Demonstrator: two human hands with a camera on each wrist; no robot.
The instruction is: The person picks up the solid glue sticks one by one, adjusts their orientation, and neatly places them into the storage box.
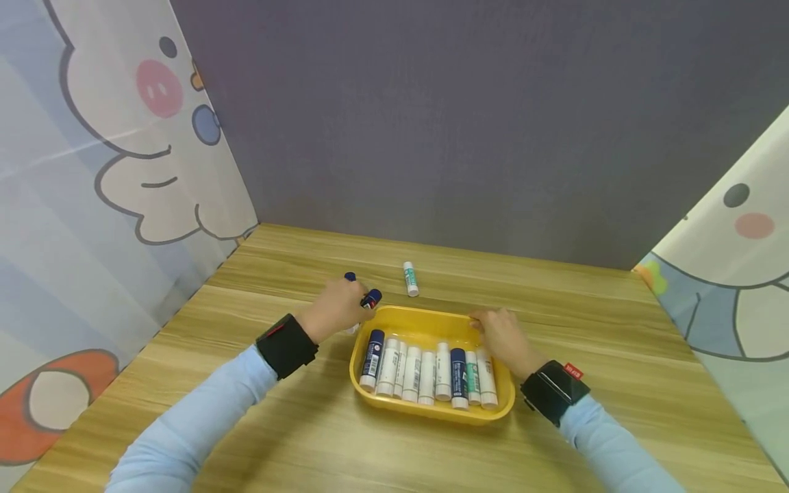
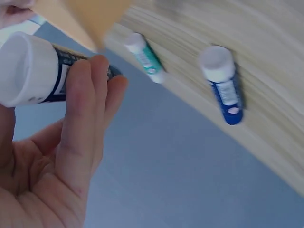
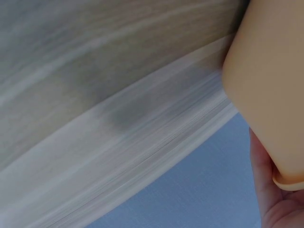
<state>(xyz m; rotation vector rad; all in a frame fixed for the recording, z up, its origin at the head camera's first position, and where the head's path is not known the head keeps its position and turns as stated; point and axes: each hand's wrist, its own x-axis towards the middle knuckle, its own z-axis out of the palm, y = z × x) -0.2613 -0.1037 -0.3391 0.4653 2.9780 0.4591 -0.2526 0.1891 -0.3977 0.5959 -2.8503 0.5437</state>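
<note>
My left hand (image 1: 337,308) holds a dark blue glue stick (image 1: 371,299) just above the back-left corner of a yellow plastic basket (image 1: 431,409). In the left wrist view, the white end of that glue stick (image 2: 21,69) faces the camera, with fingers curled round its body. Another blue glue stick (image 2: 222,85) lies on the table, partly hidden behind the left hand in the head view. My right hand (image 1: 502,335) grips the basket's rim at the back right corner. Inside the basket, several white, blue and green glue sticks (image 1: 411,375) lie side by side in a row.
A small green-and-white glue stick (image 1: 410,279) lies on the wooden table (image 1: 296,438) behind the basket. A grey wall panel (image 1: 431,137) rises at the table's back edge, and cartoon-printed curtains (image 1: 123,205) flank both sides.
</note>
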